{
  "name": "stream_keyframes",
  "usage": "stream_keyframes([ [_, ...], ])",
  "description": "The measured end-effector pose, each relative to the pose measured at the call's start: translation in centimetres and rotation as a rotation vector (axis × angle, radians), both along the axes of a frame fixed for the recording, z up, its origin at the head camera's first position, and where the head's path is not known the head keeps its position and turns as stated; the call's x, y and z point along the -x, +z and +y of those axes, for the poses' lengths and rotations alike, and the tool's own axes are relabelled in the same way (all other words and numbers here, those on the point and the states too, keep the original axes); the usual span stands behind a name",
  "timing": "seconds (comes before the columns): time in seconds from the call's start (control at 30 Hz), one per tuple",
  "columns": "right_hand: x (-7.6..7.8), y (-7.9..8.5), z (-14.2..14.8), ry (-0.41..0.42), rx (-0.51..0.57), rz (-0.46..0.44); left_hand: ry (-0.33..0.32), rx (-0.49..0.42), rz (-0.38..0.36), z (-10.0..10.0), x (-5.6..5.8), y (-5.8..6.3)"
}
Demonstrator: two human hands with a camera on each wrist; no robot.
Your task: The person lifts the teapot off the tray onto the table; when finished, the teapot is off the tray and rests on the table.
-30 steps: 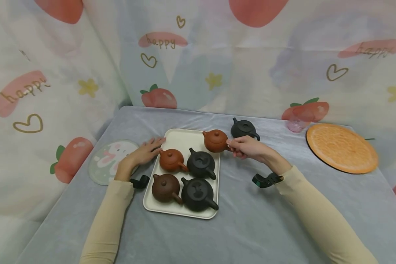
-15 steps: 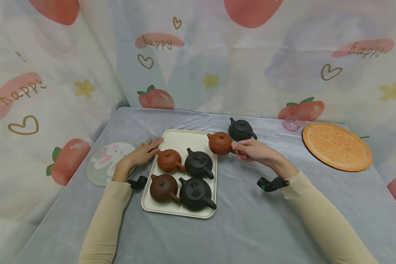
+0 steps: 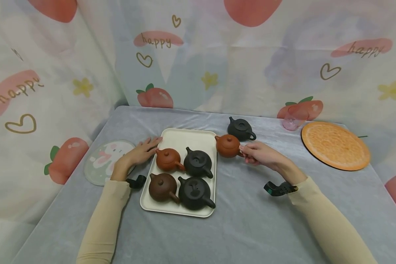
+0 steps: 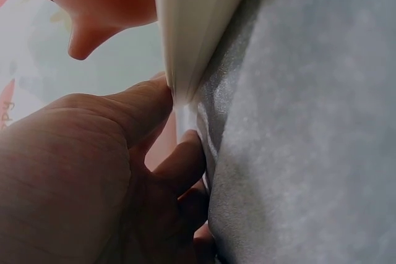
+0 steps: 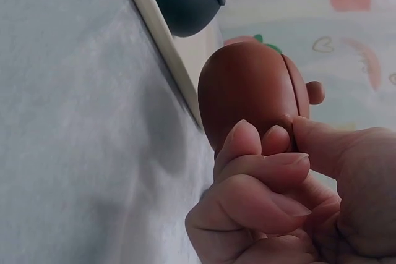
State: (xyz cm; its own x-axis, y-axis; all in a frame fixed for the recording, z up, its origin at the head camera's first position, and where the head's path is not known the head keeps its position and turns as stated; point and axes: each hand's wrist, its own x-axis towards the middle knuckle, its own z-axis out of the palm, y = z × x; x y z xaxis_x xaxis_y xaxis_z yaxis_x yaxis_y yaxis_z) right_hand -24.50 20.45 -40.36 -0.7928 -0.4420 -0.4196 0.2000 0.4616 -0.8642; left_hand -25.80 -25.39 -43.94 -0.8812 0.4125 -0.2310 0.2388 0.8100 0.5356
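Note:
My right hand (image 3: 262,154) grips the handle of an orange-brown clay teapot (image 3: 228,146), just off the right side of a cream tray (image 3: 184,135). In the right wrist view its round body (image 5: 247,91) shows above my curled fingers, which hide the handle. Against the tray's left edge rests my left hand (image 3: 142,153), fingers extended; its thumb (image 4: 145,100) touches the rim in the left wrist view. On the tray sit another orange-brown teapot (image 3: 168,159), a dark brown teapot (image 3: 162,187) and two black teapots, one behind (image 3: 197,162) and one in front (image 3: 194,192).
A third black teapot (image 3: 241,128) stands on the grey cloth behind the held teapot. Farther right are a pink clear cup (image 3: 290,123) and a round orange mat (image 3: 336,146). A rabbit-patterned round mat (image 3: 100,163) lies left of the tray. Patterned curtains (image 3: 198,55) border the table.
My right hand has moved the orange-brown teapot rightward and slightly toward me, from over the tray's back right corner to beside it. The left hand stays at the tray's edge.

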Motion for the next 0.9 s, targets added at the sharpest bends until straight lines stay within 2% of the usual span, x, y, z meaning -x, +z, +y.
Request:
stream_keyframes([
  [0.2,-0.3,-0.1,0.9,-0.007,-0.035,0.005,-0.006,0.006,0.006,-0.1,0.1,-0.2],
  [0.9,-1.6,-0.3,3.6,-0.066,-0.082,-0.027,-0.012,0.011,0.022,0.2,-0.1,0.1],
])
